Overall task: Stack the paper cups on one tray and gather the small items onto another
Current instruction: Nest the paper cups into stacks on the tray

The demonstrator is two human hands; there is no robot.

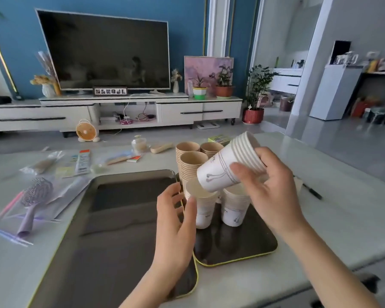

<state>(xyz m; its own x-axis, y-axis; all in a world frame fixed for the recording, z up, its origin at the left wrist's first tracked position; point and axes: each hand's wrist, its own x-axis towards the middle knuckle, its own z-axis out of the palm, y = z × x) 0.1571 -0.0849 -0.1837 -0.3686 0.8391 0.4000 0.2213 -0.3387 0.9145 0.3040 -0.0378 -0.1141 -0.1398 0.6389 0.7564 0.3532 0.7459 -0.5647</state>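
My right hand (269, 187) grips a tilted stack of white paper cups (220, 172) above the right tray (242, 252). On that dark tray stand two short stacks of white cups (203, 210) (235, 210), and behind them three stacks of brown cups (190, 165). My left hand (176, 221) is open, its fingers close beside the left white stack. The large dark left tray (120, 218) holds nothing. Small items lie on the table to the left: a purple hairbrush (33, 201) on a plastic bag, packets (76, 163), a small jar (139, 144).
The white table (342, 218) reaches to the right, with a black pen (312, 193) near the cup tray. A yellow-green pack (219, 140) lies behind the brown cups. Beyond the table are a TV stand, a fan on the floor and plants.
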